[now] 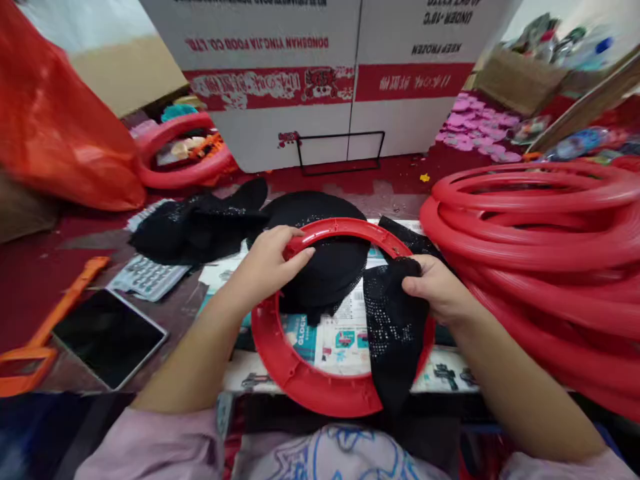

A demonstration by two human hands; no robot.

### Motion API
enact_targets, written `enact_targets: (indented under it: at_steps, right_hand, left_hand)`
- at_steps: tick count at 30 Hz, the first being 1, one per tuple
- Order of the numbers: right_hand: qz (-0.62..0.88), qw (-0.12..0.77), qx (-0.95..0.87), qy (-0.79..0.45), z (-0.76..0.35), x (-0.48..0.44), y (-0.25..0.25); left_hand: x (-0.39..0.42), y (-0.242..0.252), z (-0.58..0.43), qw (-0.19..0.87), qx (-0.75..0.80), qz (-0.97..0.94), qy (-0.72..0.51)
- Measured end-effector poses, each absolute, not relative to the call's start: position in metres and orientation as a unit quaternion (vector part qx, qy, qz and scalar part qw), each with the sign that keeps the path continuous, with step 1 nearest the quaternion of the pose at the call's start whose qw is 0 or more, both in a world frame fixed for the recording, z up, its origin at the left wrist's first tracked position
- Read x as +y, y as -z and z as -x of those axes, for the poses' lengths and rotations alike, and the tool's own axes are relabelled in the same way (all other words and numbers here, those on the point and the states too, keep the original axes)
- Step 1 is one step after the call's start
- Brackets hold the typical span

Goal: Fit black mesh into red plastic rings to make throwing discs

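Both hands hold a red plastic ring tilted over a printed cardboard sheet. My left hand grips the ring's upper left, thumb inside and fingers over the rim. At the ring's right side my right hand pinches a black sequined cloth against the rim; the cloth hangs down across the ring. Behind and through the ring shows a round black fabric piece. Another black sequined strip lies behind my right hand. The fingers of my right hand are partly hidden by the cloth.
Stacked red rings fill the right side. A white carton stands behind. On the left lie crumpled black fabric, a calculator, a dark-screened tablet and an orange tool. A red plastic bag bulges at the far left.
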State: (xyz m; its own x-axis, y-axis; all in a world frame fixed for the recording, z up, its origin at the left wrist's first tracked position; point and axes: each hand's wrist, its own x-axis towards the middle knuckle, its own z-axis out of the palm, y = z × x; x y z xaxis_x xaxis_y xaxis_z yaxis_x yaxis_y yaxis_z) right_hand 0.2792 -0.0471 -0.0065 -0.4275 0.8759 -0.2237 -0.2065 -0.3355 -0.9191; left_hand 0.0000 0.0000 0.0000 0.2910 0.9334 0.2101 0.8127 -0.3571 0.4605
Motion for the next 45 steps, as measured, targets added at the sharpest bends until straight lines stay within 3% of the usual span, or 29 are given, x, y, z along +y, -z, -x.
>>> enact_targets:
  at_steps: [3,8,15,23,27,35,41,45]
  right_hand:
    - [0.4,0.345,-0.432,-0.731,-0.274,-0.053,0.008]
    - [0.377,0.322,-0.406,-0.768,-0.263,-0.061,0.009]
    - [0.314,0.294,-0.411,-0.804,-0.261,-0.063,0.009]
    - [0.319,0.2,-0.476,-0.795,-0.257,-0.07,0.005]
    - [0.349,0.247,-0.449,-0.785,-0.26,-0.067,0.005]
    - [0.337,0.458,-0.32,-0.758,-0.279,-0.051,-0.006]
    - [0.308,0.484,-0.305,-0.76,-0.285,-0.046,-0.002]
    - [0.288,0.448,-0.331,-0.779,-0.285,-0.048,-0.001]
  left_hand:
    - [-0.025,-0.011,-0.015,0.109,0.433,-0.846,-0.291]
    - [-0.052,-0.019,-0.031,0.372,0.215,-0.869,-0.244]
    - [-0.051,-0.015,-0.038,0.368,0.376,-0.825,-0.207]
    - [-0.055,-0.016,-0.045,0.377,0.467,-0.785,-0.153]
    - [-0.053,-0.013,-0.042,0.468,0.478,-0.718,-0.19]
    - [-0.043,-0.016,-0.033,0.669,0.459,-0.439,-0.386]
    - [-0.041,-0.022,-0.026,0.747,0.409,-0.356,-0.385]
    - [-0.041,-0.018,-0.027,0.748,0.411,-0.405,-0.328]
